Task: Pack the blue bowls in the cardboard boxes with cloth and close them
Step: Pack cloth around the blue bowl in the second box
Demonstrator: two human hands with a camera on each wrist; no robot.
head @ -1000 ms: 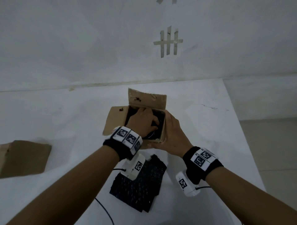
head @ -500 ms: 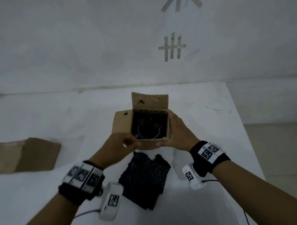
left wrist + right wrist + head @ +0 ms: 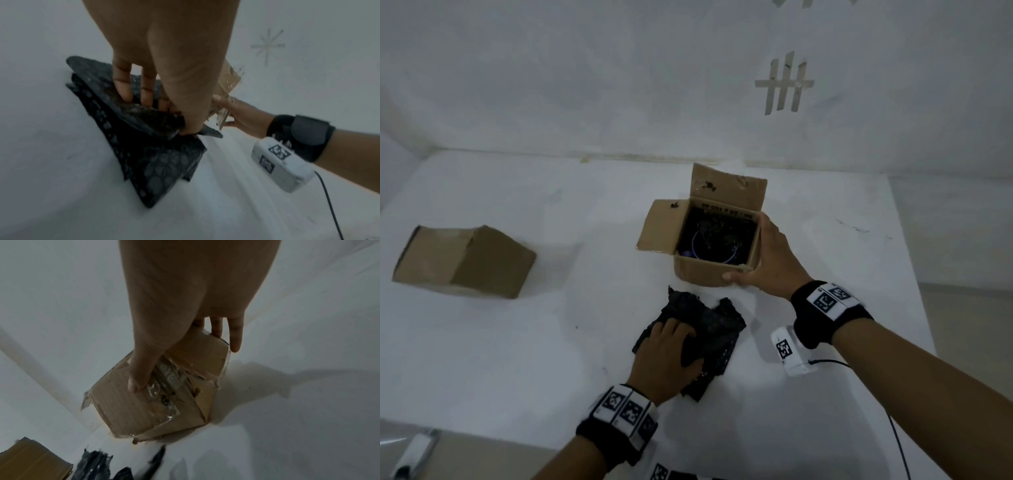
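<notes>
An open cardboard box (image 3: pixel 709 274) stands mid-table with its far and left flaps up. Inside it, the rim of a blue bowl (image 3: pixel 697 248) shows against dark cloth. My right hand (image 3: pixel 767 253) grips the box's near right corner, with the thumb (image 3: pixel 139 381) on the taped front wall and the fingers (image 3: pixel 234 340) along the right side. A black patterned cloth (image 3: pixel 719 325) lies crumpled just in front of the box. My left hand (image 3: pixel 674 346) rests on it, and in the left wrist view the fingers (image 3: pixel 123 91) and thumb pinch up a fold of the cloth (image 3: pixel 156 162).
A second cardboard box (image 3: pixel 462 262), flaps down, sits at the table's far left. The white table (image 3: pixel 551 342) meets a white wall behind the boxes. The table's right edge lies just past my right arm. A thin cable (image 3: pixel 897 442) trails from the right wrist camera.
My left hand has come out of the box and down to the black cloth in front of it, taking a fold. My right hand stays on the box's right side.
</notes>
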